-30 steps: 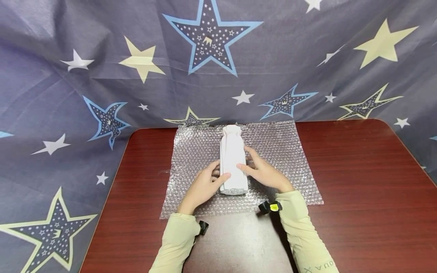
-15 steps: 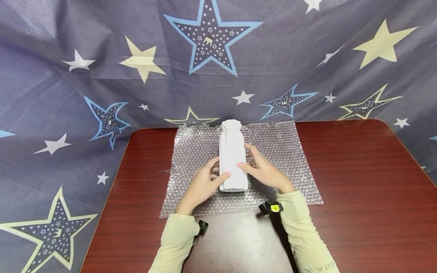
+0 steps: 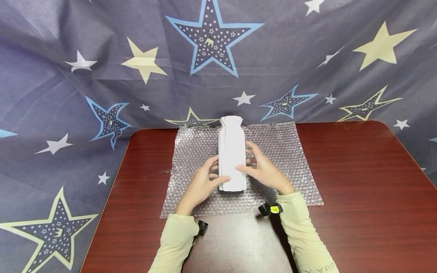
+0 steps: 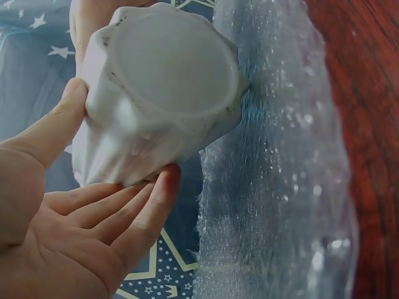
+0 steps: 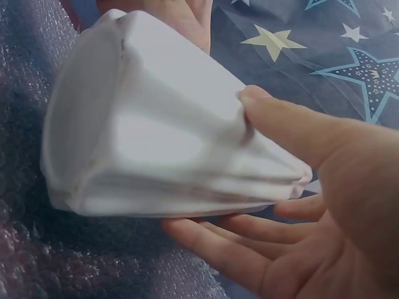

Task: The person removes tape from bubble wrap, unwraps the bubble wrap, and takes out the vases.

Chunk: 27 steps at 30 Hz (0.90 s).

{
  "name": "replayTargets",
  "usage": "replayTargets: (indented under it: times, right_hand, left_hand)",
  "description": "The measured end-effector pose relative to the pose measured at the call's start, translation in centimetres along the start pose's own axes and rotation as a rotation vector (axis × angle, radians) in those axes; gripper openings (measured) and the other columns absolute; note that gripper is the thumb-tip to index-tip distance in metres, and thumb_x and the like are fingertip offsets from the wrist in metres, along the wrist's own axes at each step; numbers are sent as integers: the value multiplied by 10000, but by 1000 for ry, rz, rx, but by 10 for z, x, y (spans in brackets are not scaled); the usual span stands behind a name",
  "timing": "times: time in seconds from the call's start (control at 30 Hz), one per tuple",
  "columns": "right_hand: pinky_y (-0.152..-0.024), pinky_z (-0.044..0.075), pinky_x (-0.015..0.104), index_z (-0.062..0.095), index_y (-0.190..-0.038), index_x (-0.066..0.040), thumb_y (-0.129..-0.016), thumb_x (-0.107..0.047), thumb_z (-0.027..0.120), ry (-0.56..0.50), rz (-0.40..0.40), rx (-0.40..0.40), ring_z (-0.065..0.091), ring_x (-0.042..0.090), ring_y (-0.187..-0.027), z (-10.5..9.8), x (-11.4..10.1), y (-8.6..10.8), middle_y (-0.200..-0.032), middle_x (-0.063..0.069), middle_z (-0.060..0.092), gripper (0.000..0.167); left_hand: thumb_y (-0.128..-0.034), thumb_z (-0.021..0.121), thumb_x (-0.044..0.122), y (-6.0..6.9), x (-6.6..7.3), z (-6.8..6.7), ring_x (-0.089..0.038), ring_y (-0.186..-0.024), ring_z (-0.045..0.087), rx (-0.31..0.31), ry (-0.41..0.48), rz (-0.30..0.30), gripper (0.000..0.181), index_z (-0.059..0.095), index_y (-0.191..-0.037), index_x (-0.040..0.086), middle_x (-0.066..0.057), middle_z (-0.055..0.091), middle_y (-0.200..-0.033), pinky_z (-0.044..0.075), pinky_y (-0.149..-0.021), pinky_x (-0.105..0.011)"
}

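Note:
Both hands hold a white fluted vase [image 3: 232,151] over a sheet of bubble wrap [image 3: 198,144], its neck pointing to the back wall. The left hand [image 3: 200,185] grips the left side near the base, thumb on top and fingers against the side. On the right side, the right hand [image 3: 264,168] has its thumb on top and its fingers round the edge. In the left wrist view the flat base of the vase [image 4: 174,65] faces the camera. The right wrist view shows the vase [image 5: 168,124] tilted, held between thumb and fingers.
The bubble wrap lies flat on a dark red wooden table [image 3: 358,170], reaching close to its back edge. Behind the table hangs a grey-blue cloth [image 3: 112,83] printed with stars.
The vase has moved slightly away, towards the back wall, and its neck now sits higher in the head view. Both hands keep their hold with little movement.

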State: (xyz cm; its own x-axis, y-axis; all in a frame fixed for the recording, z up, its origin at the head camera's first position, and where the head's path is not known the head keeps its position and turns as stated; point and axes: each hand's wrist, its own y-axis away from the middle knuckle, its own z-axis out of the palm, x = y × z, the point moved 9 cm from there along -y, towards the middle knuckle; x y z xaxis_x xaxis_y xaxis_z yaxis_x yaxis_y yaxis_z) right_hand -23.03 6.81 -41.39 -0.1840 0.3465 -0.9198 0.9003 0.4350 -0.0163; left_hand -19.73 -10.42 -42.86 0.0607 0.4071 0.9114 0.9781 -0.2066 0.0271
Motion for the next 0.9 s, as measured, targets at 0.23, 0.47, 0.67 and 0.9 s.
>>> replayTargets:
  times: [0.23, 0.47, 0.67, 0.9]
  right_hand:
    - [-903, 570, 354, 201, -1576, -88, -858, -262, 792, -33, -15, 44, 590, 345, -1188, -5, -2, -1, -1478, 177, 409, 946]
    - [-932, 557, 359, 330, -1529, -77, -808, -154, 832, -57, -78, 93, 565, 367, -1226, -7, -10, 0, -1512, 145, 369, 882]
    - [-939, 556, 379, 359, -1492, -87, -765, -118, 862, -38, -143, 140, 606, 348, -1168, -9, -17, 0, -1439, 139, 441, 884]
    - [-940, 554, 397, 362, -1482, -124, -737, -116, 883, -34, -169, 168, 608, 333, -1144, -12, -23, 2, -1395, 128, 456, 909]
  left_hand:
    - [-804, 839, 274, 3, 4, -5, -279, -1126, 643, 41, 6, 20, 816, 415, -1493, 167, -137, 564, -1386, 567, -906, -366]
    - [-757, 873, 281, 5, 14, -8, -293, -1124, 652, 85, -10, 101, 846, 428, -1468, 167, -135, 569, -1391, 566, -912, -372]
    - [-712, 901, 296, 5, 18, -6, -291, -1177, 621, 128, -51, 146, 964, 372, -1502, 134, -162, 563, -1383, 536, -971, -374]
    - [-702, 912, 283, 5, 24, -4, -311, -1216, 596, 185, -116, 177, 1004, 345, -1513, 113, -178, 535, -1402, 524, -990, -376]
